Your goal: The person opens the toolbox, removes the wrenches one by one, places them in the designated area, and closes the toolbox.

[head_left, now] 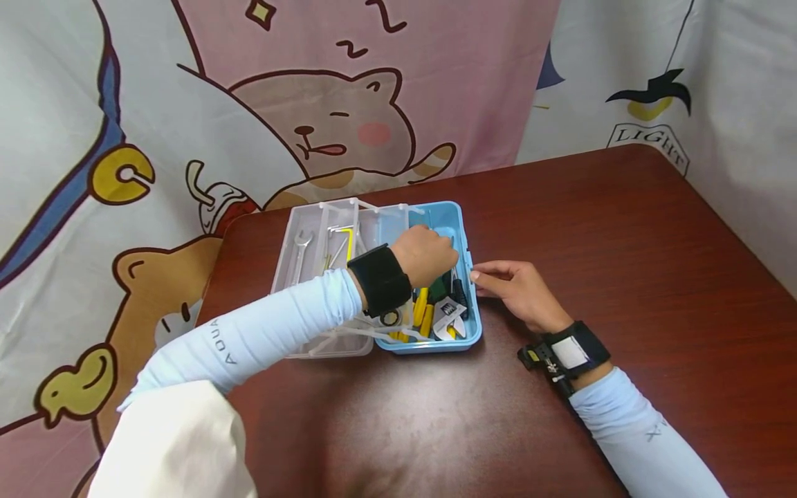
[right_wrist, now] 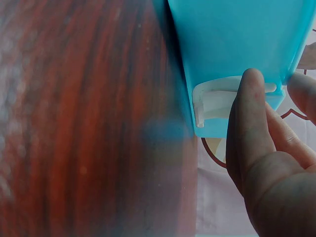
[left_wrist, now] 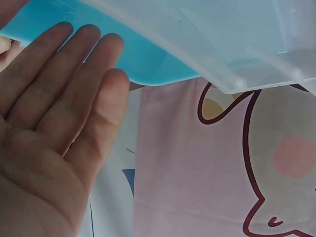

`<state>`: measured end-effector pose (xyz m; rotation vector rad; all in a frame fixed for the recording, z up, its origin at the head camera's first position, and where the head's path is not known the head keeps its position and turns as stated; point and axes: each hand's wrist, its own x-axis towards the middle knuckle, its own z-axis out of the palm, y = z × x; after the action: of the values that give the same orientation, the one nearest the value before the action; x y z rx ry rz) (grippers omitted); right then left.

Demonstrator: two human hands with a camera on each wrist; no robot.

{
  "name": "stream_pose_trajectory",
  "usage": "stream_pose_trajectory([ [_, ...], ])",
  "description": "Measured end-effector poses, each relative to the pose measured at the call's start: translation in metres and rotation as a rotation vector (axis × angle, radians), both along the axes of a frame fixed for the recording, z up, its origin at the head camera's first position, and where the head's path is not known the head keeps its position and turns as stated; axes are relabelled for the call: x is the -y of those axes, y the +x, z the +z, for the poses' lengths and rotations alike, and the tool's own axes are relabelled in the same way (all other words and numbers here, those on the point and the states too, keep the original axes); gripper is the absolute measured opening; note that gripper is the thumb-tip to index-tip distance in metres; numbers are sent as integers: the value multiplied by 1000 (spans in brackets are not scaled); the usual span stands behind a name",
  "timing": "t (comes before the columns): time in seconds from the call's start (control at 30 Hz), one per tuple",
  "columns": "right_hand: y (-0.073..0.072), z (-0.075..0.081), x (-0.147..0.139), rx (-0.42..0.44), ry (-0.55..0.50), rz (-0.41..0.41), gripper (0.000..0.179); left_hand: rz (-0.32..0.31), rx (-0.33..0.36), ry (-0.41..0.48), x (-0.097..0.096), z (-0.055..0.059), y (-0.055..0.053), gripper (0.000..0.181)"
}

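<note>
A blue toolbox (head_left: 429, 346) stands on the table, its clear compartment tray (head_left: 283, 277) folded out to the left. Over the box's inside is my left hand (head_left: 426, 254); in the left wrist view its fingers (left_wrist: 94, 64) extend, with nothing seen in the palm. At the right side wall, my right hand (head_left: 519, 290) has its thumb by the rim and a fingertip right at a white handle (right_wrist: 217, 101). In the box lie yellow-handled tools (head_left: 426, 319), an adjustable wrench (head_left: 448, 315) and a black-handled tool (head_left: 459, 294). My left hand hides part of the contents.
In the clear tray lie an open-end wrench (head_left: 301, 252) and a yellow hex key (head_left: 349, 242). A brown wooden table (head_left: 623, 277) holds the box, and a printed cloth (head_left: 486, 83) hangs behind it.
</note>
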<state>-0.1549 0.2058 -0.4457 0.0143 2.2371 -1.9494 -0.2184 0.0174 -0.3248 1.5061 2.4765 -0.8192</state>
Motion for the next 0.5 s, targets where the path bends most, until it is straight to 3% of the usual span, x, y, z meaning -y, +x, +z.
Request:
stream_pose_trajectory([
  [0.5,0,0,-1,-6,-2,2,39,6,-3,-27,-3,-8,-9,20],
])
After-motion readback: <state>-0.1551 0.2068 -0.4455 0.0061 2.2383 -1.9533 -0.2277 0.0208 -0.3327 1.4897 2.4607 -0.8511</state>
